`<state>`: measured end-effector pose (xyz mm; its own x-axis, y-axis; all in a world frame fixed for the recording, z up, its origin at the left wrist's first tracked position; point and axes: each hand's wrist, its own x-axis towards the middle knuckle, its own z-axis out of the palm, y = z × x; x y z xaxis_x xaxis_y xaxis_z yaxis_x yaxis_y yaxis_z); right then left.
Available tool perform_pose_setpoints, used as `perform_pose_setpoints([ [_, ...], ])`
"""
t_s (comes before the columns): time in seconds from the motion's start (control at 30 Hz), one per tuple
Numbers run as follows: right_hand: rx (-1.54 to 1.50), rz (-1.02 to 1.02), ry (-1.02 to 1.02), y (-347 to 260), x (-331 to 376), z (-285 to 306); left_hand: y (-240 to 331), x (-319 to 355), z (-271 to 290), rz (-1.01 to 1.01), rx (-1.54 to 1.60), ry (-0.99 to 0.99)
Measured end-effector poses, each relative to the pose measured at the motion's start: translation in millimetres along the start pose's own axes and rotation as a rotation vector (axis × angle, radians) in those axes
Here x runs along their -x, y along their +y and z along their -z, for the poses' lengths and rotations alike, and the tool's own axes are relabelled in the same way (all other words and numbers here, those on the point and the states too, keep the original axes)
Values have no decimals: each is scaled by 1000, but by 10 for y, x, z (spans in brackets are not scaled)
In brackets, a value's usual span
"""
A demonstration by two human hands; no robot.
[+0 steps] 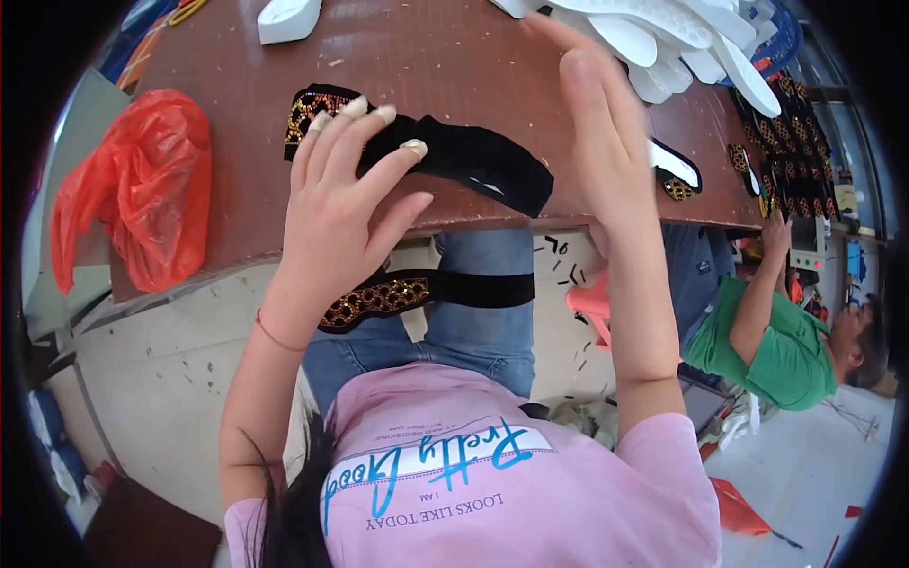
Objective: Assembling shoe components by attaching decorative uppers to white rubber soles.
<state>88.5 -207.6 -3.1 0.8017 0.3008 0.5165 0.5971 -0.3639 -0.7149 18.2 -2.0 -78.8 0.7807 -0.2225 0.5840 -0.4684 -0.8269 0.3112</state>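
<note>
My left hand point(343, 194) rests with spread fingers on a black strap piece point(492, 172) lying on the brown table. Pale coverings sit on several of its fingertips, and the strap's gold-and-red gem-patterned end point(308, 112) shows beyond them. Part of the strap is hidden under the fingers. My right hand point(606, 123) is raised over the table's right part, fingers stretched out and slightly blurred, with nothing visible in it. Across my lap lies another black strap point(379, 301) with a gold-patterned section.
White shoe soles point(653, 33) are heaped at the far right; another white piece point(287, 19) lies far left. A red plastic bag point(142, 189) hangs over the table's left edge point(237, 251). A white sole with a black-and-gold strap point(675, 170) lies right, near a person in green point(767, 350).
</note>
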Motion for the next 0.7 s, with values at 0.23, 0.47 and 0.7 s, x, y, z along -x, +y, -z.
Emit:
perform_pose_setpoints([
  [0.23,420,152,37,3,504,-96,-138,-542,-41,-192,410,-77],
  [0.47,364,33,24,98,484,-181,-214,-682,-173,-151,528,-224],
  [0.7,511,14,-95,125,420,-183,-124,-711,-149,-275,258,-279],
])
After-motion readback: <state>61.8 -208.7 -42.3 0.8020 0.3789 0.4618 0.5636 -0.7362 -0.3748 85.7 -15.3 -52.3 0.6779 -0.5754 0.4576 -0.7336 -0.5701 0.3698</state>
